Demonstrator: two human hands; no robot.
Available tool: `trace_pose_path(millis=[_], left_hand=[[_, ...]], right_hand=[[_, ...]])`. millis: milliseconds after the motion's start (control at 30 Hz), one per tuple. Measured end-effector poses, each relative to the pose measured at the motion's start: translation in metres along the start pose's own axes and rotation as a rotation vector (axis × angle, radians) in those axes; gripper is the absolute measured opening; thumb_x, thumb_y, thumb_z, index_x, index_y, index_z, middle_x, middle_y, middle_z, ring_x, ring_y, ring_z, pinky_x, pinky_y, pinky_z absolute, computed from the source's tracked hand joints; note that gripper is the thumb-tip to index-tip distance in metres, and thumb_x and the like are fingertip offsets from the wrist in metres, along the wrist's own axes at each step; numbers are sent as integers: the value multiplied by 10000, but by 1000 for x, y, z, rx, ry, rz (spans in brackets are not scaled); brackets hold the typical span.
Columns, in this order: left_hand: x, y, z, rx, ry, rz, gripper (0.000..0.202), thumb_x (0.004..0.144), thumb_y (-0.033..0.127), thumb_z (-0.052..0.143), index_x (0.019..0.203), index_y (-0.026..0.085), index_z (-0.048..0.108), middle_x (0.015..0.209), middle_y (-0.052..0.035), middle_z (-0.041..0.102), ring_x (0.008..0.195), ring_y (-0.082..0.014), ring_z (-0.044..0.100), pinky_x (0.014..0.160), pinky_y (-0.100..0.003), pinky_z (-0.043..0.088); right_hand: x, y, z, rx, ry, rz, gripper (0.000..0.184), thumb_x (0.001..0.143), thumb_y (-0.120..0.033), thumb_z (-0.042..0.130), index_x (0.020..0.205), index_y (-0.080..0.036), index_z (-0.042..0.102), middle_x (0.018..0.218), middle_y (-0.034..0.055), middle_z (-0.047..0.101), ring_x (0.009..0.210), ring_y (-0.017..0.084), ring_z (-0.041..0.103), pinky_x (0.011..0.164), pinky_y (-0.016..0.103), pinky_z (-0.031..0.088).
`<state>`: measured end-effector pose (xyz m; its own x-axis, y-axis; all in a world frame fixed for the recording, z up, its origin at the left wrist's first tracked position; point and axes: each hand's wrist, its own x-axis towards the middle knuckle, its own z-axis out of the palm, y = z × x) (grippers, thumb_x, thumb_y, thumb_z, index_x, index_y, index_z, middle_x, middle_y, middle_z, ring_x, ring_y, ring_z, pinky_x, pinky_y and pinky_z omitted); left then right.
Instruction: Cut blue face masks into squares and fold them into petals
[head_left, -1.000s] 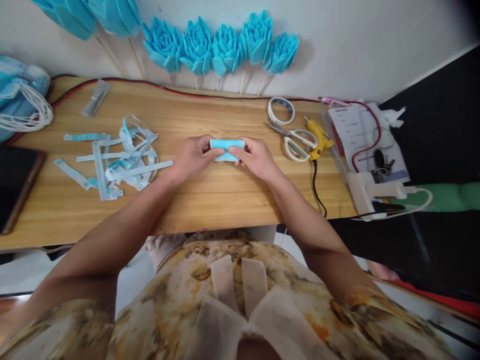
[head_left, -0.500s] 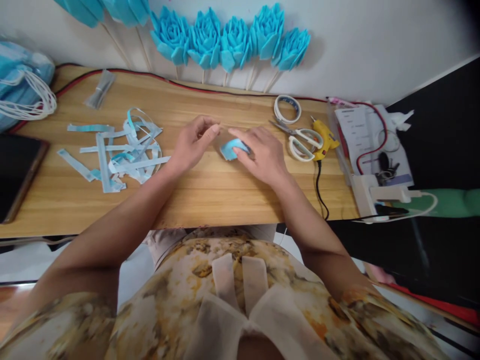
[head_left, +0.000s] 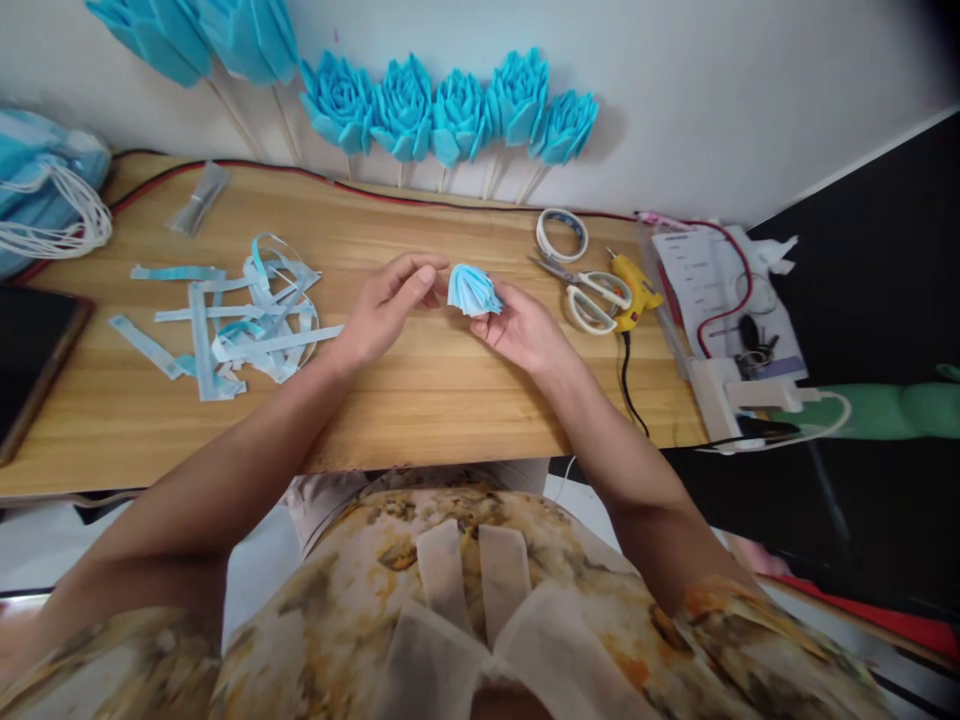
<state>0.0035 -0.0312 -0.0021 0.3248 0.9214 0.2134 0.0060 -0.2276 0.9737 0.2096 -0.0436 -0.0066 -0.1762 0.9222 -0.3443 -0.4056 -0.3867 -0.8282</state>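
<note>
In the head view my right hand [head_left: 517, 325] is closed on a small light-blue pleated piece [head_left: 472, 290], its layered folds fanned toward the left. Just left of it, my left hand [head_left: 397, 300] has its thumb and fingers pressed together, the tips close to the piece. Whatever it pinches, if anything, is too small to make out. A pile of cut light-blue strips [head_left: 251, 315] lies left of my left hand. To the right of my right hand lie white-handled scissors [head_left: 592, 298] and a yellow glue gun [head_left: 634, 292].
Several blue flowers on sticks [head_left: 405, 105] lean against the wall. A roll of tape [head_left: 561, 236] sits behind the scissors. A power strip [head_left: 716, 400] and papers [head_left: 694, 265] are at the right. A dark tablet-like slab [head_left: 34, 350] and a blue bundle [head_left: 45, 170] occupy the left.
My right hand has turned from palm down to palm up, and the blue piece now shows its fanned folds. My left hand stays close by. The whole view has shifted slightly.
</note>
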Motion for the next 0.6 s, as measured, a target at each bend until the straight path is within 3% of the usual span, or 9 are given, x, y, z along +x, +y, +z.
trace_pose_path(millis=[233, 600], left_hand=[[-2, 1, 2, -16, -63, -30, 425, 886, 514, 715, 1176, 206, 666, 1170, -81, 722, 1070, -211, 677, 888, -323, 558], [0, -6, 5, 38, -73, -18, 251, 808, 267, 721, 1046, 207, 669, 1076, -46, 732, 961, -183, 675, 828, -297, 549]], right_hand=[[-4, 6, 6, -18, -24, 17, 199, 889, -364, 718, 905, -202, 605, 757, -34, 609, 625, 73, 565, 599, 183, 534], [-3, 12, 9, -112, -48, -11, 361, 830, -495, 792, 937, -202, 612, 825, -17, 671, 662, 83, 619, 603, 199, 558]])
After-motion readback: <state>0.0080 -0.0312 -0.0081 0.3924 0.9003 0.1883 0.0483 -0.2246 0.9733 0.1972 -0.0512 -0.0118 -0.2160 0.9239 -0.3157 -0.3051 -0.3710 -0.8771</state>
